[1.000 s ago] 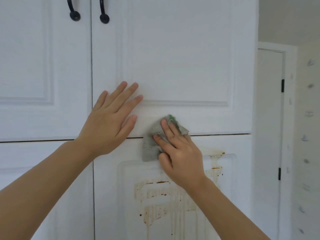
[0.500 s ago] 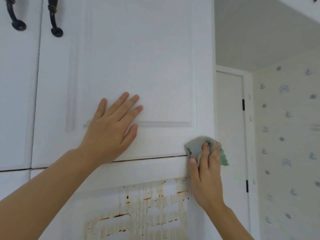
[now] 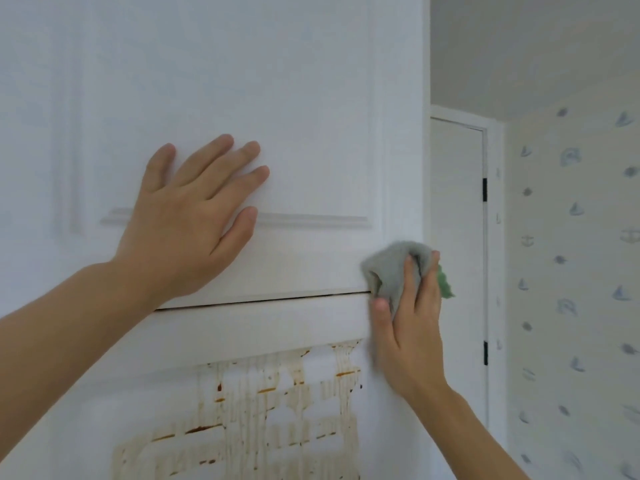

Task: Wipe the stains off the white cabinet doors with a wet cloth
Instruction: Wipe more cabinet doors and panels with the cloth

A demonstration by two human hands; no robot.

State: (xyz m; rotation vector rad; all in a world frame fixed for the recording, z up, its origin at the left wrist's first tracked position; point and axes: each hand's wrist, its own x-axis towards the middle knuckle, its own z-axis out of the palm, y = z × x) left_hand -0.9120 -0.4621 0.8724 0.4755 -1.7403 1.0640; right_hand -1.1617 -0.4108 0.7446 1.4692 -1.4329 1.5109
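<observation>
My left hand [image 3: 188, 216] lies flat with spread fingers on the white upper cabinet door [image 3: 277, 98], across the panel's lower moulding. My right hand [image 3: 410, 327] holds a crumpled grey-green cloth [image 3: 389, 271] against the door's lower right corner, over the dark gap between the upper and lower doors. The lower cabinet door [image 3: 242, 327] carries brown streaked stains [image 3: 270, 410] running down its panel, below and left of my right hand.
The cabinet's right edge [image 3: 426, 168] ends just beside the cloth. Beyond it stand a white room door [image 3: 457, 271] with black hinges and a wall with small blue-patterned wallpaper [image 3: 571, 271].
My right hand slid the cloth rightward along the gap from the door's middle to its right corner. The view swung right and closer, so the black handles left the picture. My left hand stayed put.
</observation>
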